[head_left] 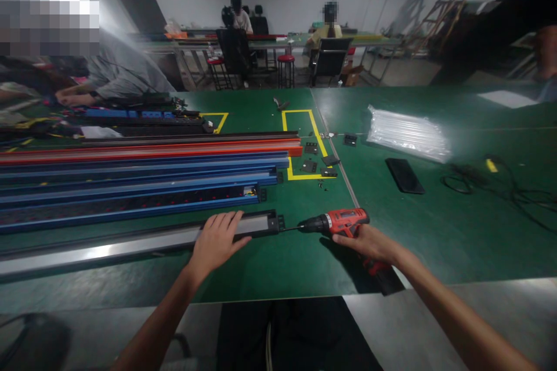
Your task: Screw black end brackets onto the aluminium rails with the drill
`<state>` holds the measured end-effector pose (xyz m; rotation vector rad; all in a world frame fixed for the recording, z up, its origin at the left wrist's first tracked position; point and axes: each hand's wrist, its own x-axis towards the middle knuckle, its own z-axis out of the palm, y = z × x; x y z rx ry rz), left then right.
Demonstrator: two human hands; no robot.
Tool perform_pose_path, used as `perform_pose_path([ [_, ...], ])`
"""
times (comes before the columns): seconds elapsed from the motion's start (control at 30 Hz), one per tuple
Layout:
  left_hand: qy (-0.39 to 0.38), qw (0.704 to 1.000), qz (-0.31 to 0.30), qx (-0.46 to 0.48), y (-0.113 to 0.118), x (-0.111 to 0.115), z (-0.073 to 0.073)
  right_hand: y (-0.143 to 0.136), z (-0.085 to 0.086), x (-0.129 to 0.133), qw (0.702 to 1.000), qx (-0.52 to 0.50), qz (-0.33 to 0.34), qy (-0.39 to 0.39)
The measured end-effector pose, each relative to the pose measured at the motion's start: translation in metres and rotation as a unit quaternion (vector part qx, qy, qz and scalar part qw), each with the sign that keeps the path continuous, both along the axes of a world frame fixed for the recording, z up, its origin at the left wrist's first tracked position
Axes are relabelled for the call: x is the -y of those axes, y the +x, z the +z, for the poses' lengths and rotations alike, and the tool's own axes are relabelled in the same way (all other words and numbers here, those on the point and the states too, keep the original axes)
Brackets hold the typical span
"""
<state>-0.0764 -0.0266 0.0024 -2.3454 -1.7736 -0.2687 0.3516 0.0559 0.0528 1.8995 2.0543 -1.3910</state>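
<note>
My right hand (369,242) is wrapped round the handle of a red and black cordless drill (348,220). The drill's long thin bit points left, its tip at the black end cap (281,223) of a long aluminium profile (152,243) with black edges. Across that profile, close to its capped end, lies my left hand (219,237), palm down, fingers stretched over the top and thumb apart. Whether the bit sits in a screw is too small to tell.
Blue profiles (217,178) and an orange profile (243,148) lie behind. Loose black end caps (310,166) are scattered near yellow tape (300,111). To the right are a black phone (404,175), plastic-wrapped strips (409,134) and cables (470,179). Other people sit or stand around.
</note>
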Motion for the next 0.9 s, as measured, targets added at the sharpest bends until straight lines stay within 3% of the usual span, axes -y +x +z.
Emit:
perform_pose_path([
  [0.3,0.014,1.000,-0.005,-0.027,0.000,-0.001,-0.001,-0.008,0.000,0.003,0.999,0.034,-0.036,0.013],
  [0.53,0.015,1.000,-0.005,-0.017,0.000,-0.001,-0.001,-0.010,0.004,0.003,0.997,0.061,-0.020,0.034],
  [0.9,0.007,1.000,-0.003,-0.027,-0.001,-0.001,-0.002,-0.006,-0.009,0.005,0.997,0.052,-0.043,0.035],
])
